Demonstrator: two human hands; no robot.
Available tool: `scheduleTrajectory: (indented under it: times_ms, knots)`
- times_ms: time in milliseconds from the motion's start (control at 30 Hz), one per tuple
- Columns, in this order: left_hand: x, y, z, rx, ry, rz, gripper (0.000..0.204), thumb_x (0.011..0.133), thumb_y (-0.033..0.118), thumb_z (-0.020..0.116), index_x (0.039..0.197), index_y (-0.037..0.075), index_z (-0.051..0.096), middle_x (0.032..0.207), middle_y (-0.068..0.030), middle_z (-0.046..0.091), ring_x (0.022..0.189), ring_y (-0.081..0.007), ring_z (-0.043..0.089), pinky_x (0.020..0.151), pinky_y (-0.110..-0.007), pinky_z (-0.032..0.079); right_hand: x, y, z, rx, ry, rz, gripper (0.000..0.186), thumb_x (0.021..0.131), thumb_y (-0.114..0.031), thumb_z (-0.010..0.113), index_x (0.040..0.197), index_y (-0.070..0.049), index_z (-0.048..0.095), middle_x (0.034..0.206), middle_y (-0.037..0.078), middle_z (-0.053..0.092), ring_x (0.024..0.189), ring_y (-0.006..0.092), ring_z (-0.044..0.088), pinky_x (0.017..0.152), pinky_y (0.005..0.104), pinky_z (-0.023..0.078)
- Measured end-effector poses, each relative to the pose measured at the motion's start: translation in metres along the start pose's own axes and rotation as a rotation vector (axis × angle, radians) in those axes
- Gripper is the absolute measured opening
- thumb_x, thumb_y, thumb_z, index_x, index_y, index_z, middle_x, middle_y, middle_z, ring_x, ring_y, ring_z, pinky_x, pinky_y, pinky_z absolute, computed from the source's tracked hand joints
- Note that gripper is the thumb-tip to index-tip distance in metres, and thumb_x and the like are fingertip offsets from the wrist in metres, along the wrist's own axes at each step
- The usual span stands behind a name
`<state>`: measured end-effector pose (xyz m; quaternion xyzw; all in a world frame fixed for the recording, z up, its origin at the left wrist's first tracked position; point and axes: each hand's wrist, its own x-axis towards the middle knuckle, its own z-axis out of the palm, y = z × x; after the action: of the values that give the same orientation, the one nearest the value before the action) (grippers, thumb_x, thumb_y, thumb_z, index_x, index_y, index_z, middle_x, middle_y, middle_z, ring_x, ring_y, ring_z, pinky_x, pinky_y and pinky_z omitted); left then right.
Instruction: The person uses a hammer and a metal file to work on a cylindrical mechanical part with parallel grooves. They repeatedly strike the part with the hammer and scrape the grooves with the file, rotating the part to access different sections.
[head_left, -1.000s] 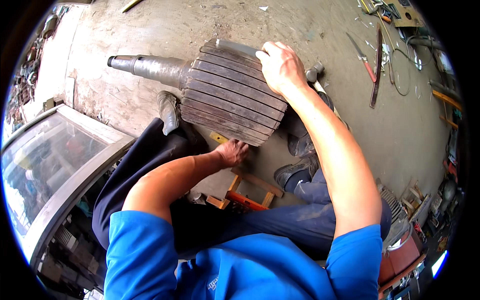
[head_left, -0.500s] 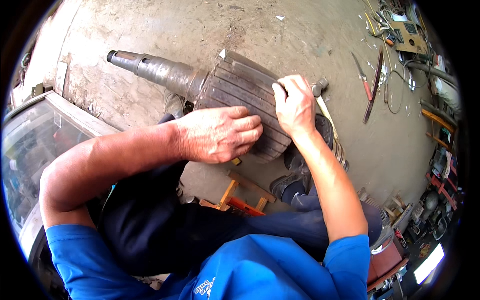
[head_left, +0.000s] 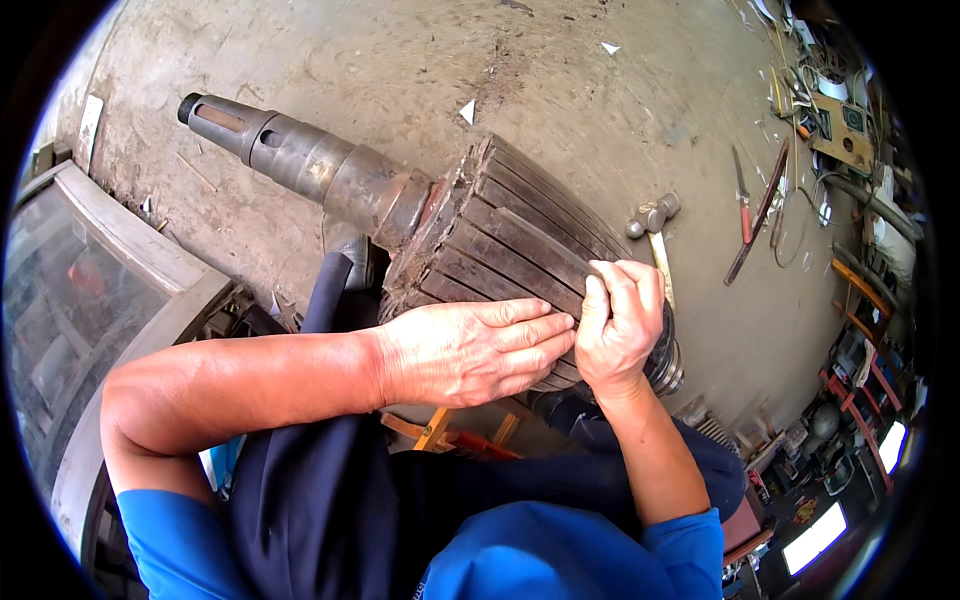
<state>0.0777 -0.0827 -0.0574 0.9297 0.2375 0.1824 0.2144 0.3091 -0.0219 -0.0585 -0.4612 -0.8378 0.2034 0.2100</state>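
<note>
A heavy slotted rotor (head_left: 470, 245) lies slanting in front of me, its brown cylinder grooved lengthwise. From its left end a stepped steel shaft (head_left: 310, 170) with keyway slots points to the far left. My left hand (head_left: 465, 350) rests flat across the near side of the cylinder, fingers stretched toward my right hand. At the cylinder's right end my right hand (head_left: 622, 325) is closed, thumb against bent fingers. A thin raised strip (head_left: 545, 240) runs along one groove up to these fingers. Whether they grip it is hidden.
A hammer (head_left: 655, 220) stands head-up just beyond the rotor's right end. Further right lie a red-handled knife (head_left: 743, 200) and a long dark bar (head_left: 760, 215). A glazed frame (head_left: 150, 235) is at my left. A small wooden stool (head_left: 435, 430) is below the rotor.
The view has shifted, so the rotor appears lower. My left hand has gone from curled to flat and moved right along the rotor. My right hand, still closed, now sits closer to it.
</note>
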Motion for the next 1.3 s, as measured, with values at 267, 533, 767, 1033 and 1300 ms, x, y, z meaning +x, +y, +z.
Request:
scheduleTrajectory:
  times_ms: [267, 533, 767, 1033, 1300]
  knots:
    - [-0.008, 0.0, 0.007, -0.036, 0.063, 0.007, 0.045, 0.097, 0.028, 0.06, 0.132, 0.004, 0.073, 0.152, -0.0126, 0.063, 0.152, -0.0297, 0.052, 0.132, -0.046, 0.037, -0.003, -0.006, -0.001, 0.013, -0.035, -0.009, 0.022, 0.088, 0.0, 0.078, 0.11, 0.0, 0.075, 0.099, 0.013, 0.064, 0.09, 0.0339, 0.063, 0.08, 0.0447, 0.052]
    - [-0.023, 0.021, 0.018, 0.046, 0.001, 0.042, 0.05, 0.098, 0.025, 0.057, 0.143, 0.005, 0.067, 0.162, -0.0107, 0.057, 0.153, -0.0267, 0.053, 0.132, -0.043, 0.037, -0.026, -0.016, -0.004, 0.048, -0.038, -0.034, 0.026, 0.084, -0.003, 0.082, 0.109, -0.005, 0.076, 0.099, 0.009, 0.064, 0.088, 0.0305, 0.063, 0.078, 0.043, 0.051]
    - [-0.05, 0.041, 0.026, -0.039, -0.058, 0.1, 0.057, 0.096, 0.026, 0.057, 0.146, 0.001, 0.068, 0.167, -0.0099, 0.053, 0.157, -0.0255, 0.047, 0.134, -0.041, 0.033, -0.046, -0.029, -0.003, 0.058, -0.113, -0.15, 0.032, 0.079, -0.004, 0.081, 0.11, -0.009, 0.078, 0.095, 0.004, 0.063, 0.082, 0.0264, 0.062, 0.071, 0.0406, 0.048]
    - [-0.058, 0.045, 0.033, -0.092, -0.014, 0.112, 0.053, 0.091, 0.03, 0.064, 0.135, 0.005, 0.077, 0.167, -0.0159, 0.05, 0.162, -0.0327, 0.037, 0.138, -0.047, 0.026, -0.043, -0.037, -0.021, 0.059, -0.216, -0.178, 0.035, 0.081, 0.0, 0.084, 0.115, -0.003, 0.076, 0.095, 0.009, 0.062, 0.075, 0.028, 0.063, 0.063, 0.0398, 0.051]
    - [-0.051, 0.04, 0.013, -0.18, -0.162, 0.114, 0.051, 0.088, 0.028, 0.064, 0.13, 0.003, 0.079, 0.172, -0.0162, 0.045, 0.163, -0.0295, 0.036, 0.138, -0.044, 0.028, -0.027, -0.04, -0.079, -0.121, -0.464, -0.19, 0.04, 0.077, 0.004, 0.077, 0.117, -0.003, 0.081, 0.09, 0.009, 0.063, 0.07, 0.0237, 0.066, 0.056, 0.0345, 0.054]
